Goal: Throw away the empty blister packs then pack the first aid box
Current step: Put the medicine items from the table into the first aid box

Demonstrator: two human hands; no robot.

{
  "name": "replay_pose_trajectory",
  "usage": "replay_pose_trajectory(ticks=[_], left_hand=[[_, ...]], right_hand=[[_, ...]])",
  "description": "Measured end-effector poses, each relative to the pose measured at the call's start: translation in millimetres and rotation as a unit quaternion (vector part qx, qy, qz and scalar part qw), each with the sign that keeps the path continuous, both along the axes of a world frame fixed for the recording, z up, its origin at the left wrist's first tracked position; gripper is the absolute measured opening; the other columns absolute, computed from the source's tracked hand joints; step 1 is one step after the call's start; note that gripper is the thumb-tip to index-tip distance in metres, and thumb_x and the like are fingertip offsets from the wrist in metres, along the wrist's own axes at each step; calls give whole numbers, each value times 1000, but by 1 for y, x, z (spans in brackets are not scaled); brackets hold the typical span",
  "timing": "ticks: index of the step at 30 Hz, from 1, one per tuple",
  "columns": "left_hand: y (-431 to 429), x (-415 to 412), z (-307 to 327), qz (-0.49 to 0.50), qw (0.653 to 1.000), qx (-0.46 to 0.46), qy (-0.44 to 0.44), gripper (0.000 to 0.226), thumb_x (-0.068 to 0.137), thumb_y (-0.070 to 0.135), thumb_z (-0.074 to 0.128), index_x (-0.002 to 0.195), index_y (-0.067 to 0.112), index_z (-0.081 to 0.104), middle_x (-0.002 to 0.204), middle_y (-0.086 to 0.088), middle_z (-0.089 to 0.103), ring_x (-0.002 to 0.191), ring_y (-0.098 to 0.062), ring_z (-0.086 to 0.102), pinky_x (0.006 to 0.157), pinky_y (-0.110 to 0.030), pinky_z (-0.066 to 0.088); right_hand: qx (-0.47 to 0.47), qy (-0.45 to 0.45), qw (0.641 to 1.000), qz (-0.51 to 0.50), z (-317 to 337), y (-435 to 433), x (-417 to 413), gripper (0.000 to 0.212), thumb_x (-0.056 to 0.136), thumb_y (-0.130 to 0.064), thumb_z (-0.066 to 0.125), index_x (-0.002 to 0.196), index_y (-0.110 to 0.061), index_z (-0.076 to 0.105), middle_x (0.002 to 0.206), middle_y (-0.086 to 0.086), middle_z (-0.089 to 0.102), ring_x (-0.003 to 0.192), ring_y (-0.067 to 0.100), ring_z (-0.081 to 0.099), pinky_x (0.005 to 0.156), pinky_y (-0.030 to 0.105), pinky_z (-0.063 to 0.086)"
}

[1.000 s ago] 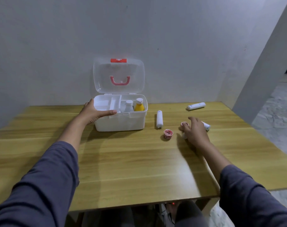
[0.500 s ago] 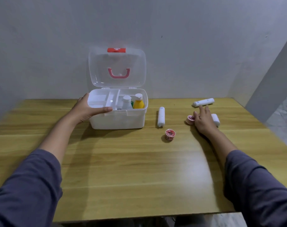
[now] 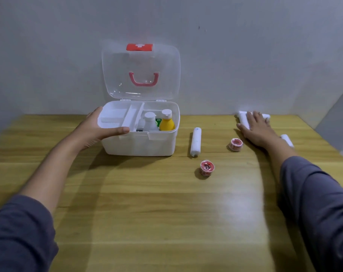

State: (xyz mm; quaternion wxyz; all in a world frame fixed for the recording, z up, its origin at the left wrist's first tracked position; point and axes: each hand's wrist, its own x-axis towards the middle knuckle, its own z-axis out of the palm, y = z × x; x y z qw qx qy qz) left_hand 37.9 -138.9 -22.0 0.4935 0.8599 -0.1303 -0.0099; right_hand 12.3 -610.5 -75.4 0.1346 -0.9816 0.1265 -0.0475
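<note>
The desk [image 3: 147, 213] is a wood-grain top with lengthwise plank lines and a pale glare patch toward the right; it butts against a plain grey wall [image 3: 49, 46], and a second grey wall face angles in at the far right.

Left hand [image 3: 100, 128]: open grip on the left front corner of the first aid box [image 3: 139, 142], thumb lying along the front rim, fingers round the left side; sleeve dark grey. The box stands at the rear centre-left of the desk; its clear lid [image 3: 141, 73] is upright, with a red latch at the top and a pink handle. Inside, a white divided tray [image 3: 117, 116] fills the left half; a white bottle [image 3: 150, 122] and a yellow bottle [image 3: 166, 123] stand upright in the right half.

Just right of the box lies a white bandage roll [image 3: 195, 142], aligned front to back; nearer the front edge sits a red tape roll [image 3: 207, 167]; a second red tape roll [image 3: 235, 144] sits further right.

Right hand [image 3: 259, 130]: fingers spread, palm down, resting on a white bandage roll at the rear [image 3: 244, 119]; whether it grips is not discernible. Another white roll [image 3: 287, 140] lies just right of the wrist.

Compared with half a second ago, the right hand has advanced from beside the second tape roll to the rear roll; the left hand's position on the box is unchanged.
</note>
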Motion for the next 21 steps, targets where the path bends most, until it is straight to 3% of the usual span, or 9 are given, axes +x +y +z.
replay_pose_trajectory(ticks=[7, 13, 21], left_hand=[[1, -1, -1, 6, 1000, -8, -4, 121, 30, 82, 83, 136, 32, 53, 134, 9, 63, 125, -14, 60, 108, -42, 46], [0, -3, 0, 7, 1000, -7, -3, 125, 28, 83, 82, 137, 32, 52, 134, 10, 63, 125, -14, 59, 110, -44, 46], [-4, -1, 2, 1, 1000, -23, -9, 119, 34, 68, 85, 140, 28, 50, 136, 5, 61, 126, -18, 58, 106, -38, 46]], right_hand=[[-33, -26, 999, -26, 8, 3, 14, 44, 95, -35, 36, 124, -2, 39, 135, 29, 34, 130, 42, 27, 111, 47, 20], [-73, -46, 995, -50, 2, 11, 14, 38, 94, -21, 40, 125, 0, 40, 126, 33, 41, 116, 47, 38, 99, 49, 34], [-44, -68, 995, -51, 4, 37, -7, 38, 94, -20, 43, 130, -9, 43, 123, 28, 49, 113, 43, 43, 93, 44, 37]])
